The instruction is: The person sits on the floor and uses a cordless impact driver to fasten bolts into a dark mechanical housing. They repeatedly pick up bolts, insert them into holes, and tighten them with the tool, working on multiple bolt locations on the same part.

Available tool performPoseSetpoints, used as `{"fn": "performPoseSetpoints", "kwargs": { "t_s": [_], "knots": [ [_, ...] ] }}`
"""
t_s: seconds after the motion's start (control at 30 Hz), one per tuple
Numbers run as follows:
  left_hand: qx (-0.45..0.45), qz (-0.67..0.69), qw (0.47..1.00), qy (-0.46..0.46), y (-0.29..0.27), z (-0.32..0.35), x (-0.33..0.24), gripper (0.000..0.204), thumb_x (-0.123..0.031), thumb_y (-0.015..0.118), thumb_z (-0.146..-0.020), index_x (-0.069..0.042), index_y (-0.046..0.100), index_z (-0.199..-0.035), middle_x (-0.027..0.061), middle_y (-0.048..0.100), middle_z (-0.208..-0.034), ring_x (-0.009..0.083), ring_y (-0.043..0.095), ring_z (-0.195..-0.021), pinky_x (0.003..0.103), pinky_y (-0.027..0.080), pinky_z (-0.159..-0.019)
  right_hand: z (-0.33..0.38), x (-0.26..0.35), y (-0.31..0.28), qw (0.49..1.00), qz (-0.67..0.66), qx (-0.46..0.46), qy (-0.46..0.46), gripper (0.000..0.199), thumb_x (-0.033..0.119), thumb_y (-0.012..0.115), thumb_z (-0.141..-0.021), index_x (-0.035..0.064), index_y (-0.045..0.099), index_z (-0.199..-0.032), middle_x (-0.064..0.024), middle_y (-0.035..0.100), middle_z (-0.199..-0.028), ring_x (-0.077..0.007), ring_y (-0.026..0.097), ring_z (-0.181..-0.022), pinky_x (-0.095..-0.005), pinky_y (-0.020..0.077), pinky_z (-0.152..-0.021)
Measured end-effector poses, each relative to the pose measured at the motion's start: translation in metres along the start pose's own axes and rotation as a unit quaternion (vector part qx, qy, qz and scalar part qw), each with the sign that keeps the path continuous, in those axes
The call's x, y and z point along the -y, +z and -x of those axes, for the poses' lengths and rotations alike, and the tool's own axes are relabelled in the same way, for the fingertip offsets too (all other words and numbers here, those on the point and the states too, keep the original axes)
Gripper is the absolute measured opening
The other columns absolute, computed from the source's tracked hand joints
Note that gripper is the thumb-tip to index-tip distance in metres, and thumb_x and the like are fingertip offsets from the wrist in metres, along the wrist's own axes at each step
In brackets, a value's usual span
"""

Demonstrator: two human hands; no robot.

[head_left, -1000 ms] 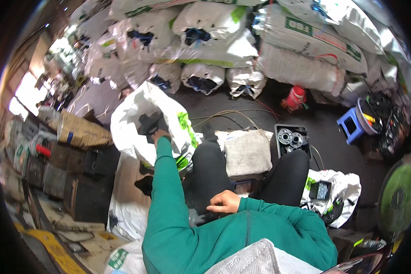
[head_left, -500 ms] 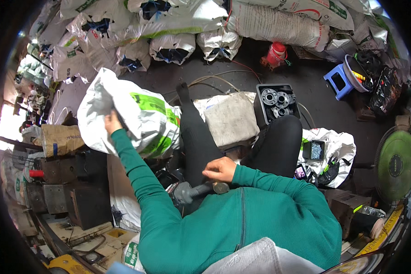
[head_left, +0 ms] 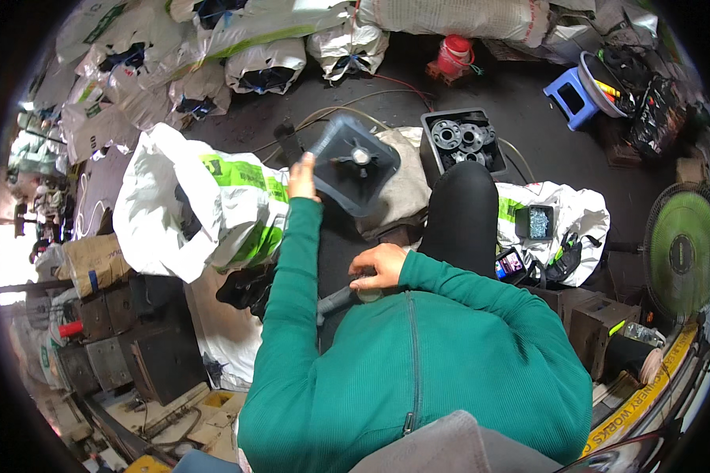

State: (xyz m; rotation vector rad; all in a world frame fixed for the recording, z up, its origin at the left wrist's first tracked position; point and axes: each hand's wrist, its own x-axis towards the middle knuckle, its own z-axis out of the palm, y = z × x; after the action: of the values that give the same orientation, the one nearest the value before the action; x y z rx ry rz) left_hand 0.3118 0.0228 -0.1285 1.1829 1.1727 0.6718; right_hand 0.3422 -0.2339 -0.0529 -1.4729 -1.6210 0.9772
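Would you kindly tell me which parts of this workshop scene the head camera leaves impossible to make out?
- Grey tool under the right hand: its head is covered by the hand and the green sleeve.
- Left hand fingers: hidden behind the dark fan housing.
- White sack: its contents are hidden by its folds.
- Small tray contents: too small to identify.

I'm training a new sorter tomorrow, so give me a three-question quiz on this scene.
1. True or false: the left hand holds up a dark square part with a round hub.
2. What does the right hand grip? A) a grey handled tool B) a red jar C) a blue stool
3. Fill in: the black crate beyond the knee holds grey round ____.

Key: 1 true; 2 A; 3 discs.
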Motion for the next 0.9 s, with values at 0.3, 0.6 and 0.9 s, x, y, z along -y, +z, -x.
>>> {"fn": "performPoseSetpoints", "kwargs": {
  "t_s": [0.3, 0.6, 0.9],
  "knots": [
    [0.009, -0.417, 0.909, -0.003, 0.061, -0.05, 0.119, 0.072, -0.061, 0.044, -0.08, -0.005, 0.046, -0.126, 0.022, 0.05, -0.121, 0.039, 0.046, -0.113, 0.042, 0.033, -0.097, 0.022, -0.019, -0.017, 0.998, 0.024, 0.038, 0.048, 0.044, 0.041, 0.062, -0.077, 0.0113, 0.059, -0.11, -0.0105, 0.063, -0.101, -0.0282, 0.062, -0.087, -0.0368, 0.0491, -0.076],
    [0.431, -0.393, 0.811, 0.047, -0.081, 0.16, 0.018, 0.044, -0.01, 0.049, -0.076, -0.005, 0.052, -0.119, 0.017, 0.055, -0.115, 0.0305, 0.053, -0.107, 0.034, 0.041, -0.091, 0.0, -0.071, -0.029, 0.988, -0.142, -0.002, 0.065, 0.03, 0.036, 0.064, -0.077, 0.0109, 0.067, -0.093, -0.0101, 0.067, -0.088, -0.0231, 0.064, -0.082, -0.0321, 0.0482, -0.077],
    [0.329, -0.578, 0.738, 0.115, -0.069, 0.179, 0.004, 0.079, -0.018, 0.069, -0.059, -0.014, 0.038, -0.132, 0.0106, 0.057, -0.107, 0.0312, 0.053, -0.1, 0.038, 0.045, -0.085, 0.014, -0.242, -0.189, 0.813, 0.275, -0.248, 0.449, 0.036, 0.028, 0.056, -0.079, 0.0185, 0.055, -0.114, -0.0157, 0.062, -0.1, -0.0325, 0.06, -0.092, -0.0418, 0.0478, -0.08]
  ]
}}
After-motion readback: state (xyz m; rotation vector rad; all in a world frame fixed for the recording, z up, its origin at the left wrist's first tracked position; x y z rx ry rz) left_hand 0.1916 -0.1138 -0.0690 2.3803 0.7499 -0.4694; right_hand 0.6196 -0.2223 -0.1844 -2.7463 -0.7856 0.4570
